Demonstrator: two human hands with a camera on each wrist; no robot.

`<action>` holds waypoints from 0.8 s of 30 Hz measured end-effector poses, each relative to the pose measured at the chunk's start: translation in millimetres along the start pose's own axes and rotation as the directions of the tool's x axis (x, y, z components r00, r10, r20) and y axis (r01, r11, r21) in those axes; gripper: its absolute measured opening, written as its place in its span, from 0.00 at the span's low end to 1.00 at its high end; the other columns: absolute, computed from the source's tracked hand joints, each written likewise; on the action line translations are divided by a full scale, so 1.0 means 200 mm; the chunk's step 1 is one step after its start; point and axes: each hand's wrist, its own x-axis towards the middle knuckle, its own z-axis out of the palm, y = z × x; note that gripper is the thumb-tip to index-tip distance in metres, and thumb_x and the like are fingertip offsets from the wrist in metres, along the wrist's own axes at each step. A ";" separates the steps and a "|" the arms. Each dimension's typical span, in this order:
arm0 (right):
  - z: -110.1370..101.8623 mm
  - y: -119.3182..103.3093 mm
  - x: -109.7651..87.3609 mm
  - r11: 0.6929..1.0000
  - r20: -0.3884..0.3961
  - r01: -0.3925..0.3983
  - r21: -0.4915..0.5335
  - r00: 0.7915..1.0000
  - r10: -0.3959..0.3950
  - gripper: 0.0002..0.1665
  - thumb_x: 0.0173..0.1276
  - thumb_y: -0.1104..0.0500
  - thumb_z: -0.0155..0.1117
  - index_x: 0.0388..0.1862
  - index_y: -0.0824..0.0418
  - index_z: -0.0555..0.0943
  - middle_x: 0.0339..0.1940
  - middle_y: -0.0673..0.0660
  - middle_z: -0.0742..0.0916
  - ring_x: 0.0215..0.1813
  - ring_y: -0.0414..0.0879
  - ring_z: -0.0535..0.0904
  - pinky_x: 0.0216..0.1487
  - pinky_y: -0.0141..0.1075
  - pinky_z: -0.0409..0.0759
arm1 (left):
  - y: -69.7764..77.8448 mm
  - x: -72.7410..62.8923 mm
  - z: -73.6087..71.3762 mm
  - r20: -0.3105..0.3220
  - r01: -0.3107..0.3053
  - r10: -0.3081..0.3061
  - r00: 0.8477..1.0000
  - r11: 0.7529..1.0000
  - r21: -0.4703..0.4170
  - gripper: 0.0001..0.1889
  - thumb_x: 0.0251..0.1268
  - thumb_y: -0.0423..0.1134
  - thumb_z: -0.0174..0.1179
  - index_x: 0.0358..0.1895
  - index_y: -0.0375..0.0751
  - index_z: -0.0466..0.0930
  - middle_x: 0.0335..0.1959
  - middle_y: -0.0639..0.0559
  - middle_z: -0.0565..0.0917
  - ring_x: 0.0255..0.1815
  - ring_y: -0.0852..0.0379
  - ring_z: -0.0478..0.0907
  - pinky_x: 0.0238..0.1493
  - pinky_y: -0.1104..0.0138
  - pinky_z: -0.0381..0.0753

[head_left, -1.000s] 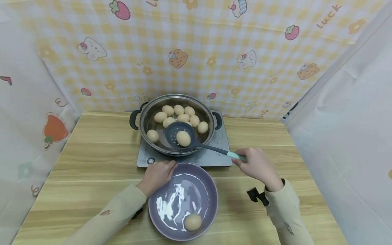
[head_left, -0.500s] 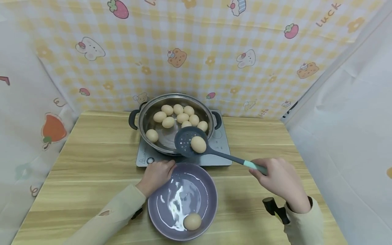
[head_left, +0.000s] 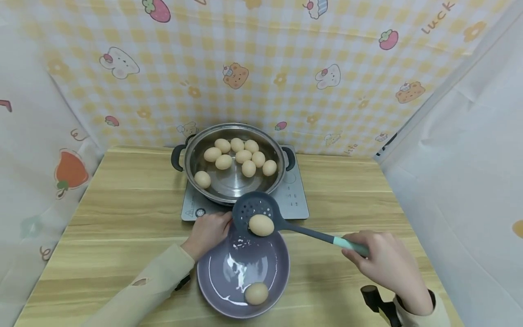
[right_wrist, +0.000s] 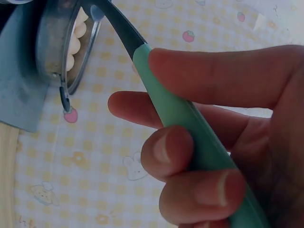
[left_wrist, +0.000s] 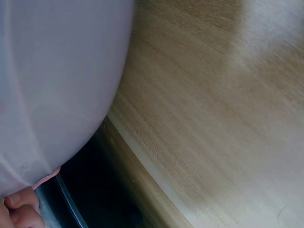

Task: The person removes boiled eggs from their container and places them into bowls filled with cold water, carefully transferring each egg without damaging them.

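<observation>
One table [head_left: 347, 195], grey cooktop [head_left: 296, 200] under a steel pot [head_left: 229, 180] of eggs [head_left: 223, 162], purple bowl [head_left: 216, 272] (one egg [head_left: 256, 294] inside), left hand [head_left: 208, 234] gripping its rim, slotted skimmer [head_left: 282, 222] clasped in right hand [head_left: 388, 263], another egg [head_left: 261, 225] on it over the bowl's far side.

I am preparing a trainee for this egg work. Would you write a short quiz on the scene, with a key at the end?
1. Multiple choice: what does the right hand hold?
A) a knife
B) a skimmer
C) a fork

2. True or false: the left hand touches the bowl.

3. Count: how many eggs lie in the pot?

Key: 1. B. 2. True; it is at the rim. 3. Ten.
</observation>
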 end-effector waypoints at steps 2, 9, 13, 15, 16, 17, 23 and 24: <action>0.02 0.01 -0.01 1.000 0.009 -0.016 0.001 1.000 0.016 0.08 0.47 0.56 0.72 0.28 0.45 0.83 0.11 0.37 0.65 0.14 0.30 0.57 0.15 0.28 0.57 | 0.00 0.00 0.00 0.001 0.003 -0.003 1.000 1.000 0.001 0.05 0.50 0.36 0.62 0.24 0.43 0.75 0.15 0.53 0.78 0.11 0.54 0.72 0.11 0.64 0.65; 0.08 0.04 -0.04 0.997 0.038 -0.069 0.023 0.997 0.068 0.10 0.45 0.56 0.73 0.27 0.44 0.83 0.16 0.35 0.72 0.16 0.30 0.61 0.17 0.29 0.60 | 0.00 0.01 0.00 -0.002 0.008 -0.008 1.000 1.000 -0.003 0.07 0.53 0.35 0.61 0.22 0.43 0.72 0.14 0.53 0.77 0.10 0.54 0.71 0.09 0.65 0.64; 0.13 0.05 -0.04 0.994 0.073 -0.094 0.055 0.993 0.089 0.10 0.44 0.57 0.74 0.26 0.45 0.83 0.18 0.35 0.75 0.17 0.30 0.63 0.18 0.29 0.61 | 0.00 0.01 -0.01 -0.008 0.005 -0.005 1.000 1.000 0.000 0.07 0.55 0.36 0.60 0.23 0.43 0.73 0.14 0.53 0.76 0.10 0.54 0.71 0.09 0.65 0.63; 0.16 0.05 -0.04 0.994 0.076 -0.097 0.057 0.993 0.092 0.10 0.44 0.57 0.74 0.26 0.45 0.83 0.19 0.35 0.75 0.18 0.30 0.63 0.19 0.29 0.62 | 0.00 0.01 0.00 -0.011 0.006 -0.006 1.000 1.000 0.003 0.08 0.55 0.37 0.60 0.23 0.43 0.73 0.14 0.52 0.76 0.09 0.53 0.71 0.09 0.64 0.63; 0.17 0.05 -0.04 0.993 0.079 -0.099 0.058 0.992 0.094 0.10 0.43 0.57 0.74 0.26 0.45 0.83 0.19 0.35 0.75 0.18 0.30 0.63 0.19 0.29 0.62 | 0.00 0.01 -0.01 -0.016 0.006 -0.006 1.000 1.000 0.005 0.08 0.56 0.37 0.60 0.23 0.43 0.72 0.14 0.52 0.76 0.09 0.52 0.71 0.09 0.63 0.63; 0.18 0.05 -0.04 0.993 0.080 -0.099 0.058 0.992 0.094 0.10 0.43 0.57 0.74 0.26 0.45 0.83 0.18 0.35 0.75 0.18 0.30 0.63 0.19 0.29 0.62 | 0.00 0.01 0.00 -0.017 0.007 -0.007 1.000 1.000 0.005 0.08 0.56 0.38 0.60 0.23 0.43 0.72 0.14 0.52 0.76 0.09 0.52 0.71 0.09 0.63 0.63; 0.24 0.04 -0.05 0.995 0.077 -0.068 0.077 0.995 0.062 0.11 0.42 0.58 0.74 0.25 0.44 0.83 0.18 0.34 0.72 0.18 0.29 0.62 0.19 0.28 0.61 | 0.00 0.01 0.00 -0.005 0.001 -0.001 1.000 1.000 0.011 0.09 0.58 0.40 0.59 0.23 0.44 0.72 0.13 0.52 0.76 0.09 0.53 0.71 0.09 0.65 0.62; 0.25 0.04 -0.05 0.995 0.075 -0.057 0.084 0.996 0.051 0.11 0.42 0.59 0.74 0.25 0.44 0.83 0.18 0.34 0.71 0.18 0.29 0.62 0.19 0.28 0.61 | 0.00 0.01 0.00 -0.006 -0.005 0.005 1.000 1.000 0.015 0.10 0.59 0.40 0.58 0.23 0.44 0.72 0.13 0.52 0.76 0.09 0.54 0.70 0.09 0.65 0.62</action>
